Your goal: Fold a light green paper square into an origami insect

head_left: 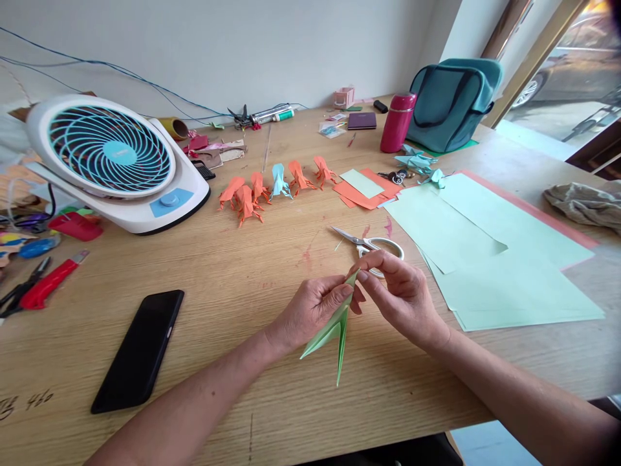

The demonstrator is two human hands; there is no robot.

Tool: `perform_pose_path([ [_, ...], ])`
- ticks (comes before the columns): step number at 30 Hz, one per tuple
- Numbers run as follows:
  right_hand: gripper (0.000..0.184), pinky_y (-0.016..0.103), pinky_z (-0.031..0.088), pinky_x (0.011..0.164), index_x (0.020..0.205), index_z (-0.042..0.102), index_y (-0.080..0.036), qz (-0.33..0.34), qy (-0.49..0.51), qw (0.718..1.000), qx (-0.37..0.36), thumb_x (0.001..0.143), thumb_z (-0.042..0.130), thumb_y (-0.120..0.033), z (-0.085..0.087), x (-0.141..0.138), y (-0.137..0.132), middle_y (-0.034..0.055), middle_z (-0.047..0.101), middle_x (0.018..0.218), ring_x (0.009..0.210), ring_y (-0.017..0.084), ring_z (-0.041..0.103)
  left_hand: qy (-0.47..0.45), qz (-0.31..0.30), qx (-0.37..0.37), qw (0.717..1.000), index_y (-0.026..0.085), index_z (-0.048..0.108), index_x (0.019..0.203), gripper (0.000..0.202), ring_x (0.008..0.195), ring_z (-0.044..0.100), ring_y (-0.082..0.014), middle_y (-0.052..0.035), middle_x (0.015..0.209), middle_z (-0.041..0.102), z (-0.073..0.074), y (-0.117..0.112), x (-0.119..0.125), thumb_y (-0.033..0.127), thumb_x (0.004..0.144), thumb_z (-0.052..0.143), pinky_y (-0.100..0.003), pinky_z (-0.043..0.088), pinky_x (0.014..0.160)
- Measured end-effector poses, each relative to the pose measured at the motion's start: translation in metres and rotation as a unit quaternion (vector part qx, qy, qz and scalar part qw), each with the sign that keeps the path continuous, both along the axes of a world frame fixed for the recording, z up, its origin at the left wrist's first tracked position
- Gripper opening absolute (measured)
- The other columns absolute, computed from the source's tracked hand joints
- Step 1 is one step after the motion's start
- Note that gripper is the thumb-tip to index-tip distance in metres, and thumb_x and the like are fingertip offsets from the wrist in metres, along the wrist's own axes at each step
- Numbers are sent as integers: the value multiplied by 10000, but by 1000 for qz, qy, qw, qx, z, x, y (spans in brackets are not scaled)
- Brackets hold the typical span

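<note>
A piece of folded light green paper point(334, 332), with two long points hanging down, is held above the wooden table. My left hand point(315, 304) grips its middle, thumb on top and fingers behind. At the paper's upper tip, the thumb and forefinger of my right hand point(400, 291) pinch the edge. Just beyond my right hand lie scissors point(361, 243) with white handles, blades pointing left and slightly apart. Farther back stand several folded orange paper figures point(246, 202) in a row, with a light blue paper figure point(279, 180) among them.
Light green sheets point(514, 285) spread over the right side, with orange paper point(361, 193) and keys point(395, 176) behind. A fan point(116, 155) stands at left; a phone point(138, 349) and a red cutter point(51, 283) lie nearer. A pink flask point(398, 123) and teal bag point(451, 107) stand at back right.
</note>
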State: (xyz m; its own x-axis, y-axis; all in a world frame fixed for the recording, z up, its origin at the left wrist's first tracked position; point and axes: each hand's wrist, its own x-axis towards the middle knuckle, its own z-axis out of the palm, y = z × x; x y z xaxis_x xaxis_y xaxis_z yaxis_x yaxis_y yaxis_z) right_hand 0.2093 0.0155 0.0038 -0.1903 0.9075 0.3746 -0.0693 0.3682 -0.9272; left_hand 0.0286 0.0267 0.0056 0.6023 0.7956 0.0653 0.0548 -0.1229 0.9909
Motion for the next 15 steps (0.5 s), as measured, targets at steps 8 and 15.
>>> perform_pose_path([
  [8, 205, 345, 523, 579, 801, 601, -223, 3, -11, 1000, -7, 991, 597, -302, 4, 0, 0, -8, 609, 688, 573, 148, 602, 19, 33, 19, 999, 138, 722, 882, 474, 764, 649, -134, -50, 836, 723, -4, -1, 0, 516, 1031, 478, -249, 478, 749],
  [15, 82, 361, 528, 648, 894, 648, -213, -39, -80, 996, 20, 923, 680, -283, 0, 1, 2, 8, 644, 714, 654, 169, 622, 32, 64, 29, 997, 141, 701, 799, 455, 710, 607, -116, -16, 749, 663, -2, -2, 2, 486, 1025, 507, -228, 446, 694],
])
